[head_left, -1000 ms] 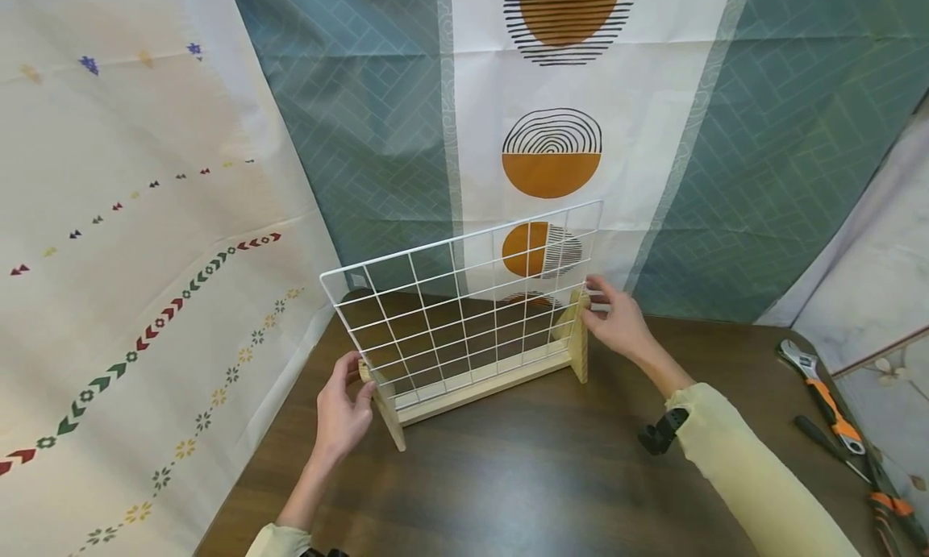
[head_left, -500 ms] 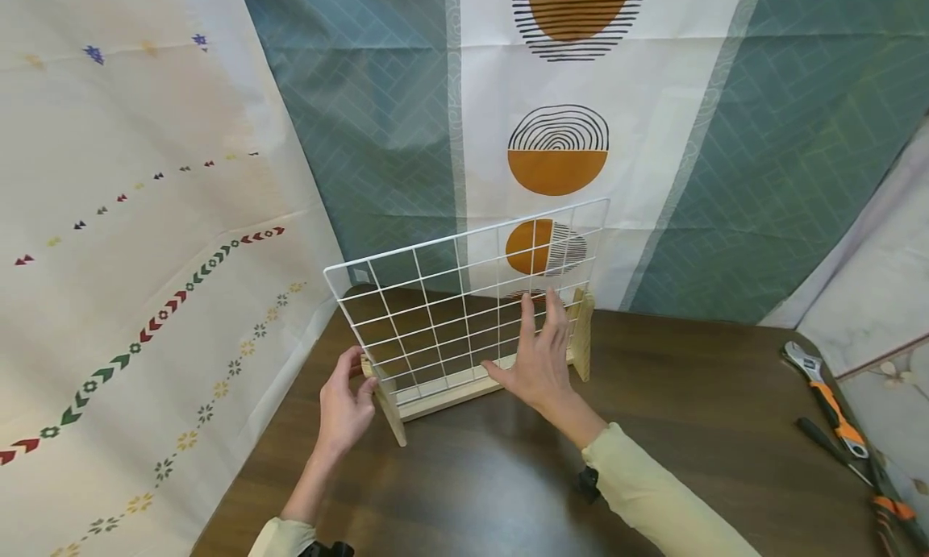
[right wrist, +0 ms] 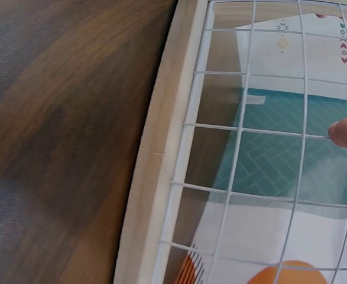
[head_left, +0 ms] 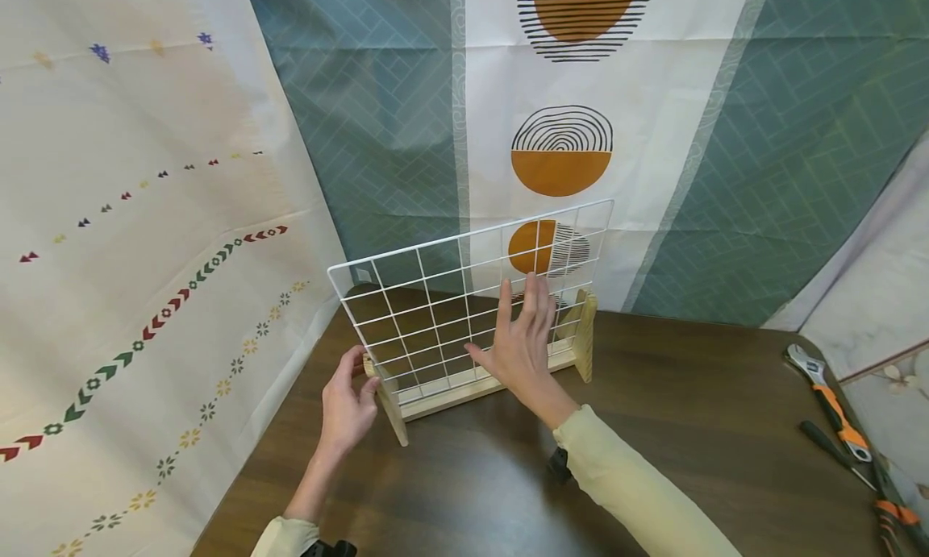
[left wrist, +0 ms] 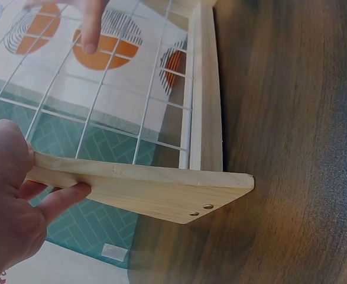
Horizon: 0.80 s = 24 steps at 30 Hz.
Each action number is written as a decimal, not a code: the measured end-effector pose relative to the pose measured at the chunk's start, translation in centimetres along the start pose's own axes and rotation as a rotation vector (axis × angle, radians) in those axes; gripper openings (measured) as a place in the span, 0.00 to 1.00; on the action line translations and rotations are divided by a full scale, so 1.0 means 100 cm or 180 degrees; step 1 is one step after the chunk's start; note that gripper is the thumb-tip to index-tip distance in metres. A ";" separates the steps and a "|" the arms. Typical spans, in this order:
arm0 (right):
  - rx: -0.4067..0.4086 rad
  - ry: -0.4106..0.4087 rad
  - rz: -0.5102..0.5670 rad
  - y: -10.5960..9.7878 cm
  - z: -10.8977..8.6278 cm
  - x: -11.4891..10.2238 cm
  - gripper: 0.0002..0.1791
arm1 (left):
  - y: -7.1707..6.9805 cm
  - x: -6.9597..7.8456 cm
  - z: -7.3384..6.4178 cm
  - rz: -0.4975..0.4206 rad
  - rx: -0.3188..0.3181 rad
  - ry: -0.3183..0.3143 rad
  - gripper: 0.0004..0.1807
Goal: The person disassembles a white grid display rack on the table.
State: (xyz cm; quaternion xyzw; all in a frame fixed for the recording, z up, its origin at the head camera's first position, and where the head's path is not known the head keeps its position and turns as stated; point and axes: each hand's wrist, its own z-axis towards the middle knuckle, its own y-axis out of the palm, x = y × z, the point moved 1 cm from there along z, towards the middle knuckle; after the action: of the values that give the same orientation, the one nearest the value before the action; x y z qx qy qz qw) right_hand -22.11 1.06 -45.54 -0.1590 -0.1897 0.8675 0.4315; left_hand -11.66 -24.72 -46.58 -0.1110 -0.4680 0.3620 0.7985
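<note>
A white wire grid [head_left: 459,237] stands upright in a wooden stand on the table. The stand has a left side panel [left wrist: 155,195], a right side panel [head_left: 585,339] and a base rail [head_left: 457,392] along the bottom. My left hand [head_left: 348,404] grips the upper part of the left panel, thumb on its outer face. Two metal screw heads [left wrist: 207,206] show low on that panel. In front of the grid my right hand [head_left: 524,355] is raised with straight fingers, overlapping the wires; in the right wrist view its thumb tip [right wrist: 341,131] is right at a wire.
On the right of the brown table [head_left: 689,428] lie an adjustable wrench [head_left: 835,412] with an orange and black handle, a screwdriver [head_left: 827,444] and another orange-and-black-handled tool [head_left: 896,513]. A green and white patterned curtain [head_left: 377,138] hangs behind, a cream cloth [head_left: 145,259] at the left.
My right hand has left the right side panel and moved left, to the front of the grid, its fingers now straight. The left hand keeps its hold on the left panel.
</note>
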 end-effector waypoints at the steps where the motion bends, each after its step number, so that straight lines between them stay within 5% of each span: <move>1: -0.0026 0.0016 -0.0011 0.000 0.001 -0.001 0.81 | 0.000 0.000 0.000 -0.0004 0.0000 0.0004 0.29; 24: -0.0262 0.0520 0.0114 0.003 0.007 -0.007 0.76 | 0.002 -0.002 0.000 0.0030 0.0045 0.0041 0.29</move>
State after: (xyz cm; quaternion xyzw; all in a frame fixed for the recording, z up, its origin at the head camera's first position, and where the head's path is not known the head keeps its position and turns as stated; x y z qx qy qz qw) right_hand -22.22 0.23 -44.97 -0.2502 -0.1866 0.8507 0.4230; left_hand -11.76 -24.69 -46.80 -0.1099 -0.4598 0.3683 0.8005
